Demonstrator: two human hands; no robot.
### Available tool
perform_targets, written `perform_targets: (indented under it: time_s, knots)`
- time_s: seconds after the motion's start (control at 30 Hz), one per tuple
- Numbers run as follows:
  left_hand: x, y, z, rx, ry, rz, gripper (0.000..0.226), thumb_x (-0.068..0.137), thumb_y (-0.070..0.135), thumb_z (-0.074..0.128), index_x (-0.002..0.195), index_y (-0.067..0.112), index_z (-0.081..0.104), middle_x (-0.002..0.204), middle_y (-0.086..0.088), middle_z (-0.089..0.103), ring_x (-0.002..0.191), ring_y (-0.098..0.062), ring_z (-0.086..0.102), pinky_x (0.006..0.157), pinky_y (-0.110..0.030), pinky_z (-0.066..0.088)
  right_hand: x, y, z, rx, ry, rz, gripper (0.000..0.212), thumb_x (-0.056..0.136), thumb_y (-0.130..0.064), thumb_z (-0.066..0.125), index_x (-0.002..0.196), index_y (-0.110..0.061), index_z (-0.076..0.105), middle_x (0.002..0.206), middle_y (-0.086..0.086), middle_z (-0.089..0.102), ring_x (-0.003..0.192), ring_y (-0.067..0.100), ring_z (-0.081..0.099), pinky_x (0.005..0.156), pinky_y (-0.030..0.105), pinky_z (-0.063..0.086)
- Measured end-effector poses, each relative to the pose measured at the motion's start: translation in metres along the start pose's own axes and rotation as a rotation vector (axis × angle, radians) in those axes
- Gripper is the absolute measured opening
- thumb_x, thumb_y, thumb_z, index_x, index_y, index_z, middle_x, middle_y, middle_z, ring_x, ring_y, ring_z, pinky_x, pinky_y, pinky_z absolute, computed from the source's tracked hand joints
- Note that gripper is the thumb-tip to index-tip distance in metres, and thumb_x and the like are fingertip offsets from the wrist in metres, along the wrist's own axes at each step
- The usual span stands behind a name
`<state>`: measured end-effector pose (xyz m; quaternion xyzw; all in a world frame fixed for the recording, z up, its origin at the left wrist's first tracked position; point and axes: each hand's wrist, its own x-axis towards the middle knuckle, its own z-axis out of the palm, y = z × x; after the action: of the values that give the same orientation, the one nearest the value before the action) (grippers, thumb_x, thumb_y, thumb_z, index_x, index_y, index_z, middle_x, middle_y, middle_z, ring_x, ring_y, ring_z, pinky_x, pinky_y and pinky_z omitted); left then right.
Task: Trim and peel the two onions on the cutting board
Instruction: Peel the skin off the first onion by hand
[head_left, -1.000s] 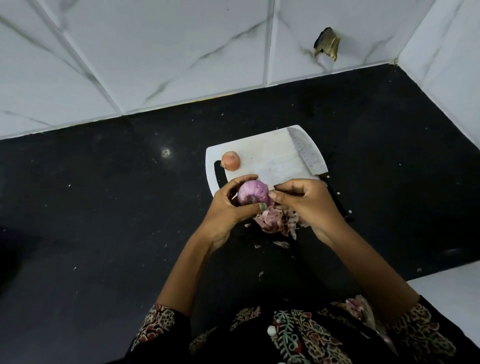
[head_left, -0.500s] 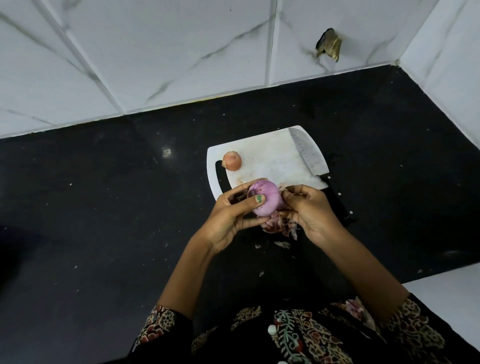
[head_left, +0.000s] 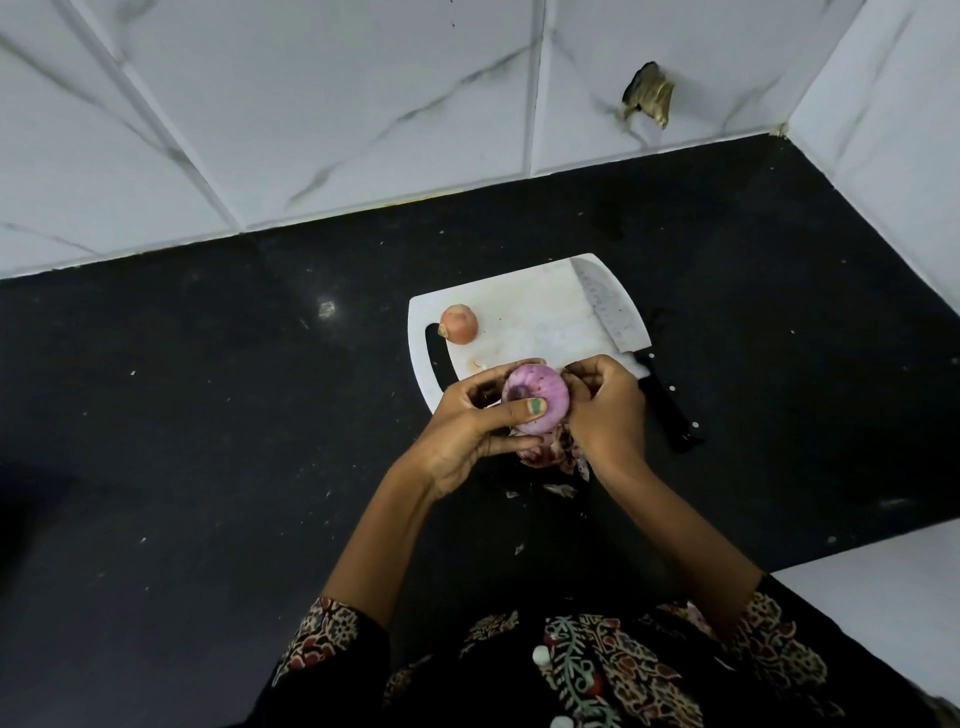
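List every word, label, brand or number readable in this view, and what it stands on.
None can be read.
knife: faint marks along the blade, too blurred to read.
cutting board, the two onions and the patterned sleeves: no text visible.

A black worktop (head_left: 208, 415) meets white marbled wall tiles (head_left: 311, 104); a broken hole (head_left: 648, 93) gapes at one o'clock.

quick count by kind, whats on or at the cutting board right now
onions: 2, the purple onion held in both hands, the small orange onion on the cutting board
knives: 1, the knife
peel piles: 1, the peels
cutting boards: 1
total: 5
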<state>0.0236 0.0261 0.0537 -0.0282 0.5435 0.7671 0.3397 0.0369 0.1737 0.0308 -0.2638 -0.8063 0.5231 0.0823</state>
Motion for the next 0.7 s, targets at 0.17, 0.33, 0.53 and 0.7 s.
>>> perform_targets:
  time_s: [0.17, 0.33, 0.53, 0.7]
  knots:
    - [-0.01, 0.004, -0.008, 0.026, -0.026, 0.022, 0.046, 0.07, 0.005, 0.073, 0.114, 0.013, 0.065, 0.098, -0.003, 0.072, 0.082, -0.016, 0.071, 0.062, -0.023, 0.058, 0.022, 0.016, -0.021, -0.208, 0.09, 0.006, 0.007, 0.091, -0.005, 0.056, 0.092, -0.004, 0.063, 0.085, 0.004, 0.061, 0.08, 0.019, 0.058, 0.067, 0.023, 0.039]
    - [-0.002, 0.0, -0.012, 0.214, 0.105, 0.113, 0.055, 0.07, -0.005, 0.077, 0.118, 0.02, 0.065, 0.112, -0.004, 0.069, 0.102, -0.018, 0.068, 0.083, -0.029, 0.056, 0.015, 0.006, -0.008, -0.419, -0.135, -0.214, 0.02, 0.094, -0.019, 0.055, 0.086, -0.004, 0.065, 0.088, 0.008, 0.064, 0.077, 0.021, 0.057, 0.063, 0.03, 0.04]
    - [-0.003, -0.001, -0.012, 0.272, 0.128, 0.161, 0.058, 0.07, -0.009, 0.076, 0.12, 0.018, 0.064, 0.114, -0.003, 0.068, 0.105, -0.017, 0.066, 0.086, -0.028, 0.055, 0.015, 0.003, -0.02, -0.508, -0.372, -0.111, 0.016, 0.087, -0.007, 0.06, 0.101, -0.008, 0.069, 0.103, 0.005, 0.069, 0.097, 0.02, 0.063, 0.081, 0.029, 0.049]
    - [-0.003, -0.002, -0.013, 0.35, 0.119, 0.171, 0.061, 0.069, -0.006, 0.079, 0.122, 0.02, 0.064, 0.117, -0.004, 0.066, 0.105, -0.017, 0.066, 0.085, -0.027, 0.056, 0.01, -0.014, -0.03, -0.281, -0.373, -0.143, 0.021, 0.092, -0.009, 0.054, 0.107, -0.011, 0.068, 0.108, -0.001, 0.068, 0.095, 0.008, 0.062, 0.081, 0.018, 0.046]
